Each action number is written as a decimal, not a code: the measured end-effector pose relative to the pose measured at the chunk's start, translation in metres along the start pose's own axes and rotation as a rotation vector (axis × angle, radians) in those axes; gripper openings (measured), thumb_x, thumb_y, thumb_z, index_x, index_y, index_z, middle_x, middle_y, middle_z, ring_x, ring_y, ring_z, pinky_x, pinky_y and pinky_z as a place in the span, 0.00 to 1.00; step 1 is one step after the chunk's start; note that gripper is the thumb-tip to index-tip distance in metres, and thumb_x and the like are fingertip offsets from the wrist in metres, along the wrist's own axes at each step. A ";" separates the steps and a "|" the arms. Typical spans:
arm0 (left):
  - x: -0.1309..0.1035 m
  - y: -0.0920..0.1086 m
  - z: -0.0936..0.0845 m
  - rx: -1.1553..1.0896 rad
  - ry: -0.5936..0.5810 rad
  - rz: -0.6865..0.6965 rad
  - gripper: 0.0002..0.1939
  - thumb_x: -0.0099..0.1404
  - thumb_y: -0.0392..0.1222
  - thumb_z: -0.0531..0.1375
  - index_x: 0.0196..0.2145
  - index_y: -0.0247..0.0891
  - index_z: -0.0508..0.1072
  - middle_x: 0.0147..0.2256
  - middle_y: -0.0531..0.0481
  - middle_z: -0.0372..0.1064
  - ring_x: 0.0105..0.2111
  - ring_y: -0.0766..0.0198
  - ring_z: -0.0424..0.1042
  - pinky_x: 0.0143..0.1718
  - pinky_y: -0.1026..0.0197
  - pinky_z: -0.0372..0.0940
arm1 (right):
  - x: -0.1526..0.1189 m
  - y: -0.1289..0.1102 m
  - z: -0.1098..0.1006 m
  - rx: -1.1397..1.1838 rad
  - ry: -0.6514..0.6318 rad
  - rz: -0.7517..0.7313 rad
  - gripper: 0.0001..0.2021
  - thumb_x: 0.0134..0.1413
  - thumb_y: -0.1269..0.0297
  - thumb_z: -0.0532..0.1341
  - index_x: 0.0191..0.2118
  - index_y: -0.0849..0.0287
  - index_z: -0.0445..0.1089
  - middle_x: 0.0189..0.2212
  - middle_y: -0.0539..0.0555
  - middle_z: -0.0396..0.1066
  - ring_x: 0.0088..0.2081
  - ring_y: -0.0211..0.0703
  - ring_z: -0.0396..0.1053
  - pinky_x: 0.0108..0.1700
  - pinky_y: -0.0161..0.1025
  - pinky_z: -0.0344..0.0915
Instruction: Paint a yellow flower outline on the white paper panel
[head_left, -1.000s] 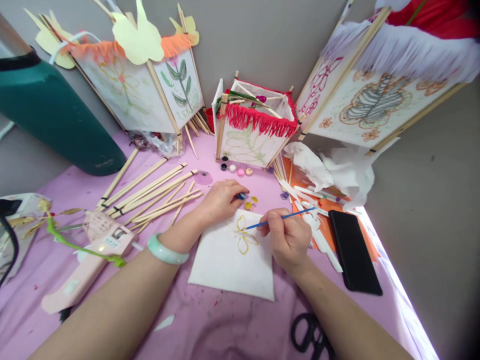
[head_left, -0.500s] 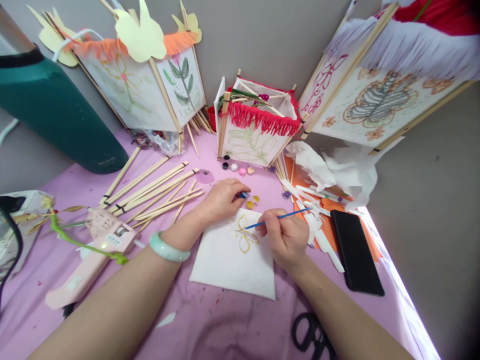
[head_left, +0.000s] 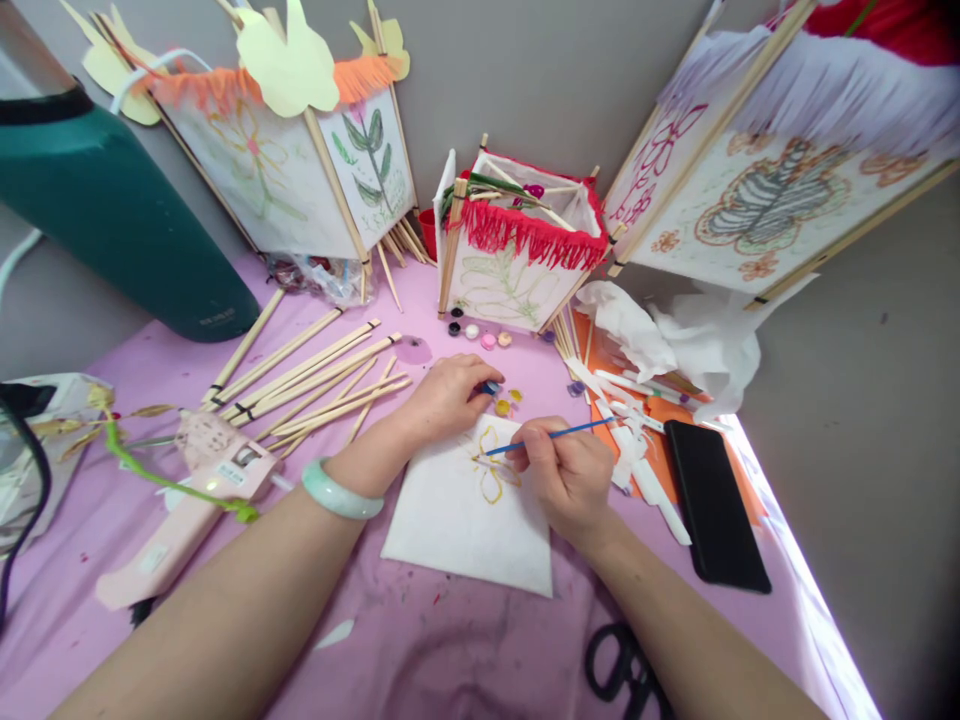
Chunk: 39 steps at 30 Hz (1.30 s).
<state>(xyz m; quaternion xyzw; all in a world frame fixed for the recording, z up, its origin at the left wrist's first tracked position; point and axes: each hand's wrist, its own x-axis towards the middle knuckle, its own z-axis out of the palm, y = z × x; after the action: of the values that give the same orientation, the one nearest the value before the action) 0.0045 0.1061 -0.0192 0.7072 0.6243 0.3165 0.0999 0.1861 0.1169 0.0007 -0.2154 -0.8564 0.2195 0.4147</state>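
Note:
A white square sheet [head_left: 457, 530] with a yellow flower outline lies flat on the table between my hands. My right hand [head_left: 568, 475] is closed around a thin blue paintbrush [head_left: 581, 428], its tip down at the flower's centre. My left hand [head_left: 448, 398] rests at the sheet's upper edge, thumb and fingers closed on a small blue paint pot [head_left: 490, 387]. Close beside those fingers sits a yellow paint pot [head_left: 502, 408] with its yellow lid [head_left: 515, 396]. Farther back stand several more little pots, among them a pink one [head_left: 488, 341].
Behind stand a red-fringed lantern [head_left: 510, 280], an orange-fringed one [head_left: 277, 210] and a larger one [head_left: 787, 215]. Wooden sticks [head_left: 322, 375], a pink glue gun [head_left: 176, 530] and a green bottle [head_left: 142, 220] lie left; a phone [head_left: 716, 505] and scissors [head_left: 622, 665] right.
The brush tip has shifted slightly left over the flower's centre, along with my right hand. My left hand keeps its place on the blue pot. The whole view has moved a little.

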 end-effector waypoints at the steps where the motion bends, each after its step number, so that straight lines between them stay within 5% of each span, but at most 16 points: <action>1: 0.000 0.000 0.000 0.003 0.001 -0.002 0.14 0.58 0.33 0.56 0.42 0.38 0.73 0.39 0.47 0.71 0.40 0.62 0.69 0.43 0.58 0.64 | 0.000 0.000 0.000 -0.001 -0.004 0.002 0.17 0.60 0.69 0.53 0.19 0.59 0.66 0.21 0.50 0.73 0.24 0.34 0.71 0.26 0.32 0.64; 39: 0.001 0.002 -0.001 0.016 -0.013 -0.019 0.13 0.59 0.34 0.57 0.42 0.38 0.73 0.40 0.47 0.72 0.41 0.60 0.69 0.45 0.56 0.64 | 0.003 -0.009 0.005 0.095 -0.094 0.001 0.17 0.61 0.68 0.51 0.22 0.59 0.68 0.21 0.50 0.72 0.25 0.34 0.70 0.29 0.32 0.65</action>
<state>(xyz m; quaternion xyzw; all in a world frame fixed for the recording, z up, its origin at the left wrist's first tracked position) 0.0055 0.1059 -0.0169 0.7041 0.6327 0.3062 0.1012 0.1788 0.1098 0.0049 -0.1854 -0.8634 0.2702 0.3836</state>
